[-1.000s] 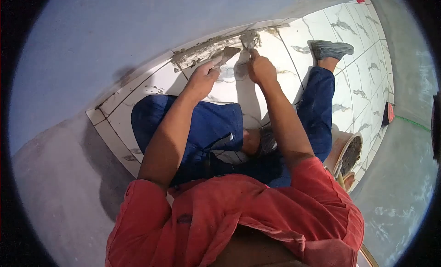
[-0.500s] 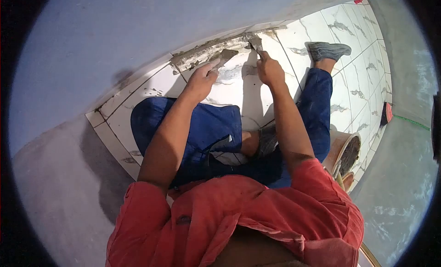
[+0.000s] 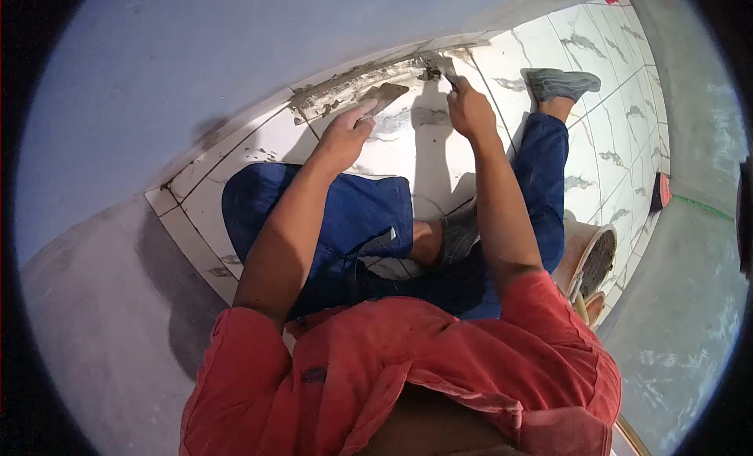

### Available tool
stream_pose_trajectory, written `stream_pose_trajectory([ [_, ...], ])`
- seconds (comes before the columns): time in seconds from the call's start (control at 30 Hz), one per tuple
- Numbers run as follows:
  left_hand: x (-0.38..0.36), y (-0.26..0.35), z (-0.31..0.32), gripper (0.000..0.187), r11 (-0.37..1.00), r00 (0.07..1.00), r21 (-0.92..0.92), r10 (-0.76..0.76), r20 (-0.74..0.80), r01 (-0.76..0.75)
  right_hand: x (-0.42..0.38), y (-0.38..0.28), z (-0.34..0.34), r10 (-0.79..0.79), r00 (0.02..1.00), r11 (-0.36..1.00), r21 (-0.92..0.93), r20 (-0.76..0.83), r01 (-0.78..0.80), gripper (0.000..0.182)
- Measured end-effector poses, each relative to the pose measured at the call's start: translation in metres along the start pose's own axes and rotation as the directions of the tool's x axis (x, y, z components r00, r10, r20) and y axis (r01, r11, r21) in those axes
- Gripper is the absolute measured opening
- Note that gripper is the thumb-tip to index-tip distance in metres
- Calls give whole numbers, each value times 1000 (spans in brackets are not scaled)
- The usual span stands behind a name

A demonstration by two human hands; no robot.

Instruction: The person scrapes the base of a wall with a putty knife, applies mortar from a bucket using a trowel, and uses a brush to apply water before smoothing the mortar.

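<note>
My left hand [image 3: 345,137] is closed around a scraper [image 3: 387,95] whose flat, mortar-smeared blade lies over the white marbled tile near the wall. My right hand [image 3: 471,111] grips a second scraper [image 3: 446,67], its blade low by the mortar strip [image 3: 353,86] at the wall's foot. Dark lumps of mortar [image 3: 430,72] sit just left of that blade. The strip is rough, grey and white, and runs along the tile edge.
A bucket [image 3: 576,252] with grey material inside lies tilted beside my right leg. My shoe [image 3: 563,85] rests on the tiles at upper right. A red and black object [image 3: 661,193] is by the right wall [image 3: 698,244]. The blue-grey wall [image 3: 196,79] rises ahead.
My right hand and its scraper have shifted slightly to the right, and dark lumps now show beside the blade. My left hand has hardly moved.
</note>
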State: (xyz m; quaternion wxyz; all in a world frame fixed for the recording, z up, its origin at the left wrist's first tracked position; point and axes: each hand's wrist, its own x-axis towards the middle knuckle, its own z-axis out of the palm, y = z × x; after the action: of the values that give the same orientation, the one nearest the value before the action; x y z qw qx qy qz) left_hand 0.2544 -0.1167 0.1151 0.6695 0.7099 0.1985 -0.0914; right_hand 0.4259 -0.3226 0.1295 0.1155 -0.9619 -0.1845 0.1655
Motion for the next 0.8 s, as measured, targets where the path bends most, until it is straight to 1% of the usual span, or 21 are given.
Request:
stream_pose_trajectory([
  [0.07, 2, -5, 1, 50, 1000, 1000, -3, 27, 6, -27, 9, -6, 5, 3, 1000, 1000, 15, 17, -3, 41],
  [0.13, 1, -3, 1, 49, 999, 999, 1, 42, -3, -42, 16, -14, 13, -5, 999, 999, -31, 40, 6, 40],
  [0.17, -1, -1, 1, 49, 999, 998, -2, 53, -17, -53, 12, -17, 14, 22, 995, 999, -34, 93, -19, 40],
  [0.2, -2, 0, 1, 49, 999, 998, -3, 52, -23, -52, 7, -15, 16, 16, 995, 999, -35, 94, -12, 40],
  [0.27, -6, 8, -1, 48, 998, 1000, 57, -4, 23, 2, -5, -11, 14, -4, 993, 999, -52, 115, 10, 41],
  [0.3, -5, 2, 0, 48, 996, 999, 91, 12, 34, -15, -9, -7, 11, 9, 993, 999, -33, 119, -6, 39],
  [0.33, -5, 1, 1, 48, 996, 999, 88, 11, 33, -14, -8, -8, 10, 9, 993, 999, -36, 121, -5, 39],
  [0.4, -6, 0, 4, 44, 985, 992, 172, -38, 117, 18, -9, -10, 9, -107, 994, 992, 64, 20, 105, 39],
  [0.43, -3, -9, 4, 43, 972, 988, 234, -30, 153, -7, -7, -23, 5, -63, 996, 998, -13, 63, 64, 41],
  [0.47, -2, -11, 5, 43, 972, 987, 236, -25, 158, -14, -4, -26, 9, -58, 997, 998, -14, 57, 59, 41],
  [0.53, -5, -14, 3, 44, 967, 991, 249, 18, 136, -52, -1, -30, 20, -53, 994, 994, -92, 98, 62, 41],
  [0.57, -4, -13, 2, 44, 967, 991, 250, 21, 131, -54, -2, -27, 22, -19, 988, 990, -132, 150, 39, 41],
  [0.63, -5, -15, 2, 44, 947, 990, 321, -33, 139, -13, -9, -13, 17, -46, 983, 990, -121, 176, 68, 41],
  [0.67, -6, -17, 3, 44, 950, 990, 313, -35, 139, -10, -17, -11, 11, -63, 978, 990, -109, 200, 86, 41],
  [0.73, -3, -16, 5, 43, 949, 982, 313, -19, 186, -41, -18, -10, -7, -63, 978, 990, -110, 198, 86, 39],
  [0.77, -4, -14, 6, 43, 950, 981, 311, -20, 192, -41, -16, -12, -13, -68, 986, 992, -96, 152, 83, 39],
  [0.8, -4, -12, 6, 43, 951, 972, 310, -66, 226, -7, -13, -12, -15, -73, 992, 994, -79, 106, 81, 38],
])
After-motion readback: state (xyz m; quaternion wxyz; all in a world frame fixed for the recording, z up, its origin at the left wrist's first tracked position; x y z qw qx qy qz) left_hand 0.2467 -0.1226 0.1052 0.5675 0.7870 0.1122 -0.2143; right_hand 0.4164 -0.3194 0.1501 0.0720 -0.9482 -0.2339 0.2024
